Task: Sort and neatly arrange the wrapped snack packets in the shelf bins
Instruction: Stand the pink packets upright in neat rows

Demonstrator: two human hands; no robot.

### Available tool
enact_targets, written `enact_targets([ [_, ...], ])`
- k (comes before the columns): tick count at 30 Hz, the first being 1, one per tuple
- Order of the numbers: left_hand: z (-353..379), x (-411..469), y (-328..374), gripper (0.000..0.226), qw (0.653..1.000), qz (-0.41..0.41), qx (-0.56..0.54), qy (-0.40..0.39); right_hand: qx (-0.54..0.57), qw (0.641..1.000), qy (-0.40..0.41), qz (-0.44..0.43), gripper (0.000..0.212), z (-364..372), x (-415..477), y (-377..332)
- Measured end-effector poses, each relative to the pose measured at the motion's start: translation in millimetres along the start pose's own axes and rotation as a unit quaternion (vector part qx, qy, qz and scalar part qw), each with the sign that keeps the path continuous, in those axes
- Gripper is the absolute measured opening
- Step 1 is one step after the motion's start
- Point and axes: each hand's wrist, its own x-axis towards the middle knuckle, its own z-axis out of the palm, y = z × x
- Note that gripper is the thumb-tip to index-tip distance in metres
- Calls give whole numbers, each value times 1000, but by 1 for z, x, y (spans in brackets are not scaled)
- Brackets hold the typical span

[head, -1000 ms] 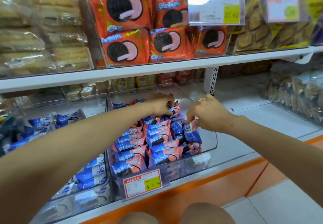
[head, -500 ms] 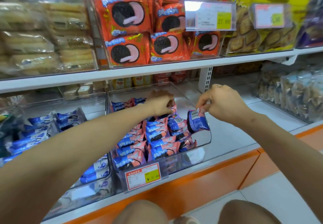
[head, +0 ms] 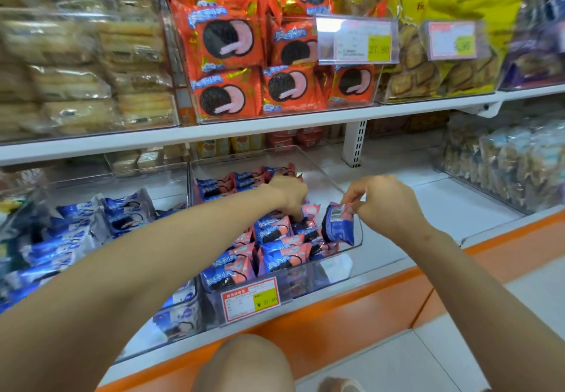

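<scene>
Just below the front of the clear plastic bin (head: 331, 269), a bare knee (head: 244, 361) juts up. On the bin's front wall a red-and-white price label (head: 250, 298) reads "¥ 27.80". Inside the bin, blue-and-pink wrapped snack packets (head: 275, 258) stand in rows facing the front, printed with white Chinese characters and a dark sandwich biscuit. A second ago the right hand (head: 382, 202) was low among them at the bin's right side. Now it is raised beside the bin's right wall, thumb and forefinger pinching the top seam of a blue wrapped packet with a barcode (head: 337, 223), which hangs by that wall. The left hand (head: 289, 194) remains at mid-bin, fingers bent down into the packets; whether they grip one cannot be told. On the shelf above the bin, orange biscuit packets (head: 226, 40) fill another clear box, and its yellow-patched price label (head: 356, 40) reads "27.80".
</scene>
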Motion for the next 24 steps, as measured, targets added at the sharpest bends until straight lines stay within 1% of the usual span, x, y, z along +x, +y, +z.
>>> enact_targets([
  [2,0,0,-9,23,998,-5,-70,-5,24,1000,-10,7,14,-3,0,2],
  [3,-1,0,-13,25,994,-6,-114,-3,40,999,-14,11,19,-5,0,3],
  [5,-3,-3,-19,29,978,-4,-207,-4,73,997,-18,17,24,-10,0,4],
  [6,-4,-4,-21,27,968,-2,-249,-5,83,996,-20,21,25,-12,0,5],
  [8,-4,-4,-24,22,956,-3,-294,-15,92,995,-23,31,26,-15,0,8],
  [10,-1,-3,-27,24,963,1,-270,-18,97,994,-26,38,30,-17,0,13],
  [13,7,-1,-25,25,986,3,-168,-11,100,994,-26,46,31,-15,-1,14],
  [16,11,0,-19,42,996,3,-94,9,96,994,-25,47,33,-15,-1,11],
  [17,11,1,-17,45,997,1,-76,22,95,994,-27,46,32,-14,0,11],
  [21,8,3,-18,46,995,-47,-47,76,94,994,-35,42,25,-13,3,10],
  [24,8,5,-22,47,992,-92,-60,66,96,994,-29,43,27,-11,5,11],
])
